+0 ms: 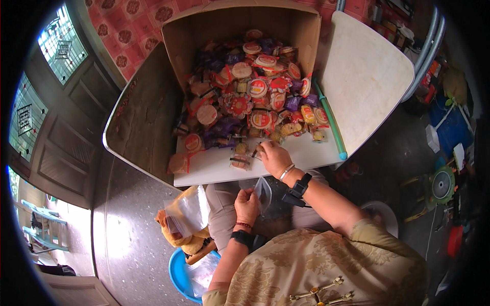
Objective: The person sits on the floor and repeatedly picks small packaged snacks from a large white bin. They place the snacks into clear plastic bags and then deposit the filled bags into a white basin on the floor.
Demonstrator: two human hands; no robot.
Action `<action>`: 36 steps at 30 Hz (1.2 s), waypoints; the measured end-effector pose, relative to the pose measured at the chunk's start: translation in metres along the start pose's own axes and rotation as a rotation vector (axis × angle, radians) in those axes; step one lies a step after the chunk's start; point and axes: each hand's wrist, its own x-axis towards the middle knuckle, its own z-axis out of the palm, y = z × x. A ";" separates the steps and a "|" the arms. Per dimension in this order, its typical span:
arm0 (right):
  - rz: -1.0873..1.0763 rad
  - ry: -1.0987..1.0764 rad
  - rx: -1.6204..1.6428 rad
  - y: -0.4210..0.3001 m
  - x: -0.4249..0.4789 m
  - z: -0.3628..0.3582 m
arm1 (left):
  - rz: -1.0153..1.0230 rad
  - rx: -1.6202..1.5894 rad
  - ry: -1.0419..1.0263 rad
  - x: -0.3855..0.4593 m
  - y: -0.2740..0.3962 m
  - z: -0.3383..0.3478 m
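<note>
Over my lap, my left hand (247, 206) holds a clear plastic bag (263, 193) by its side, with the mouth spread apart. At the front of the white tabletop (210, 172), my right hand (273, 157) pinches a small wrapped snack (259, 149), partly hidden by the fingers. Just left of it lie small clear-wrapped biscuits (240, 162). Behind both hands, a heap of individually wrapped snacks (258, 88) spills out of a cardboard box (241, 23) tipped on its side. Red round packs and purple wrappers are mixed in the heap.
A green tube (332, 122) lies along the right edge beside a raised white panel (363, 65); a dark panel (145, 114) flanks the left. Loose clear bags (189, 212) rest on a plush toy (178, 237) by my left leg. Below stands a blue basin (178, 273) holding plastic.
</note>
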 end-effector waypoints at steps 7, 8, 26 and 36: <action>0.299 -0.013 0.437 -0.025 -0.028 -0.049 | 0.051 0.009 0.016 0.007 -0.016 -0.004; 0.331 -0.047 0.457 -0.027 -0.037 -0.049 | 0.052 0.006 0.013 0.006 -0.016 -0.003; -0.072 -0.057 -0.085 -0.011 -0.017 0.003 | 0.041 0.039 -0.021 0.005 -0.011 -0.004; -0.073 -0.049 -0.182 0.000 -0.018 0.009 | 0.004 0.068 -0.039 -0.002 -0.001 -0.002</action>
